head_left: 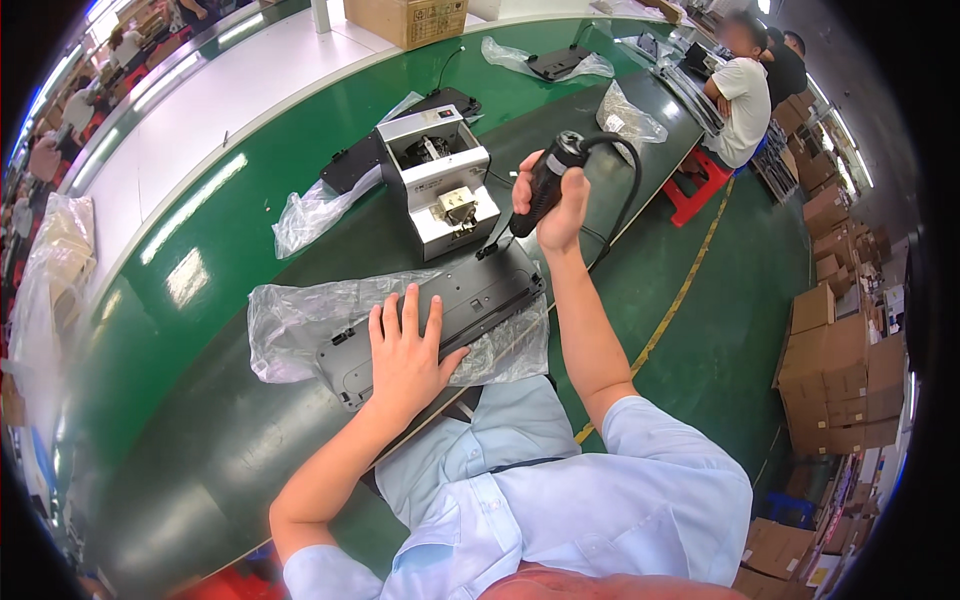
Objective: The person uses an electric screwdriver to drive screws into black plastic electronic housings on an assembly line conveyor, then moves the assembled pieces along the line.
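A long black plastic panel (465, 300) lies at a slant on the bench in front of me, on a clear plastic bag (290, 320). My left hand (408, 345) rests flat on the panel's left part, fingers spread. Closed around a black electric screwdriver (545, 185), my right hand (562, 205) holds it tilted over the panel's far right end. The screwdriver's tip is down by a small black fitting (487, 250) there; I cannot tell whether it touches a screw. A cable (632, 180) curves from the tool's top. Just beyond the panel stands a white screw feeder (440, 180).
Behind the feeder lie another black panel (350, 165) and a plastic bag (310, 218). Further along are a bagged black part (558, 63) and a crumpled bag (630, 115). A person in a white shirt (745, 100) sits at the right. Cardboard boxes (840, 370) stack beside the aisle.
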The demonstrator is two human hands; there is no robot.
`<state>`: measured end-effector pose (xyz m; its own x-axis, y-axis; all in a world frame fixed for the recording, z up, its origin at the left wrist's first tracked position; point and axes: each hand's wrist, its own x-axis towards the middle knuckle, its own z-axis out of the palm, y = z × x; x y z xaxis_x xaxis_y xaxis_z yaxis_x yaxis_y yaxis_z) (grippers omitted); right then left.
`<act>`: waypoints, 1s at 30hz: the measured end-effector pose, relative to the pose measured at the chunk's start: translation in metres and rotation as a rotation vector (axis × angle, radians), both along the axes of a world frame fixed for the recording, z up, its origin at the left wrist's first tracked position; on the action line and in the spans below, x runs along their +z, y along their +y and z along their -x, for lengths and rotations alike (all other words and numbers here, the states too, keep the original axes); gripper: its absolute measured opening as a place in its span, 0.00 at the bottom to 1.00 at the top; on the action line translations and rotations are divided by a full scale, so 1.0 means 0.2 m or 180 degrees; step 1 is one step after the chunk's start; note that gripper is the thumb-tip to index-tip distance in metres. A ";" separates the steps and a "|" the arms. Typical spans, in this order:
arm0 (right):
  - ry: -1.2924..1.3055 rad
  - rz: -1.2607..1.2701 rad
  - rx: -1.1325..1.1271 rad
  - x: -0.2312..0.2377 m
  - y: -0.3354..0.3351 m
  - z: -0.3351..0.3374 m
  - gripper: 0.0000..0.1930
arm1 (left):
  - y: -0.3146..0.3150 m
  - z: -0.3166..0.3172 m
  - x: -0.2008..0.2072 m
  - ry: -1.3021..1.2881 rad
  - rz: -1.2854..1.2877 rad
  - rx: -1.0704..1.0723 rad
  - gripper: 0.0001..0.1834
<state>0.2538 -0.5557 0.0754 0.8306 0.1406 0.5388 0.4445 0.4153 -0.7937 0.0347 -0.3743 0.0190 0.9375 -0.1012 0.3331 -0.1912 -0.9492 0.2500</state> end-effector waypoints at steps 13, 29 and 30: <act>-0.0062 -0.0074 0.0393 0.06 0.07 0.07 0.41 | 0.00 0.01 0.01 -0.0053 -0.0012 -0.0028 0.41; 0.0107 0.0052 0.0673 0.09 0.00 0.30 0.43 | 0.02 0.02 0.01 -0.0081 0.0041 -0.0002 0.42; 0.0040 0.0062 0.0578 0.09 -0.05 0.31 0.43 | 0.02 0.02 0.00 -0.0064 0.0057 -0.0038 0.42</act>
<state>0.1917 -0.5660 0.0944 0.7972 0.2991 0.5243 0.3537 0.4724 -0.8073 0.0308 -0.3701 0.0192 0.9293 -0.1061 0.3538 -0.2077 -0.9422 0.2629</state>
